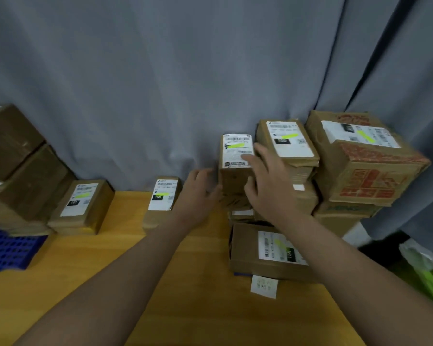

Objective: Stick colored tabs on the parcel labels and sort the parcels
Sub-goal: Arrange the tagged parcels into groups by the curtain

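Note:
A small upright brown parcel (235,151) stands on top of a stack at the back of the wooden table (185,283). Its white label carries a green tab. My left hand (198,193) presses against the parcel's left side. My right hand (268,186) lies over its right edge, with the thumb on the front face. Beside it sit other green-tabbed parcels: a taller stack's top parcel (289,138), a large red-printed box (365,158) and a flat parcel (250,248) in front. Two more tabbed parcels, marked 150 (163,196) and 102 (81,203), lie further left.
Plain brown boxes (18,156) are piled at the far left over a blue plastic crate (8,248). A small paper slip (264,285) lies before the flat parcel. A green-and-clear bag (425,268) hangs off the right edge. A grey curtain (160,83) backs the table.

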`<move>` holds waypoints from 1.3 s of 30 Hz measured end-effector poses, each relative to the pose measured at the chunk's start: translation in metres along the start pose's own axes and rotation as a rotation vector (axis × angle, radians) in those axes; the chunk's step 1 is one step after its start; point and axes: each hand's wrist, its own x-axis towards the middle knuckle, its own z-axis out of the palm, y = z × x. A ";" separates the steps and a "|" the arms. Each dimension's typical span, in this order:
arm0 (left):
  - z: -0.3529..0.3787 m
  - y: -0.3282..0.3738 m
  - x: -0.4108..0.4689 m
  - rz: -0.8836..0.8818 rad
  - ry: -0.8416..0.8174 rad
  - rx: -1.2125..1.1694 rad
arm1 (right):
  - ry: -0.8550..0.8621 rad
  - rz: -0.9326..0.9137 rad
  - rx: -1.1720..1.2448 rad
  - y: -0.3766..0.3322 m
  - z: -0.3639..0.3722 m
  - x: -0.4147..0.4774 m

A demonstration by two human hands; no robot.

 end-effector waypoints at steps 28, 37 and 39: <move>-0.085 -0.273 -0.048 -0.449 -0.190 0.081 | -0.791 0.758 0.052 -0.156 0.309 0.011; -0.071 -0.226 -0.059 -0.499 -0.104 -0.254 | -0.541 0.682 0.336 -0.133 0.211 -0.013; -0.069 -0.193 -0.058 -0.463 -0.051 -0.402 | -0.385 0.569 0.413 -0.137 0.177 -0.017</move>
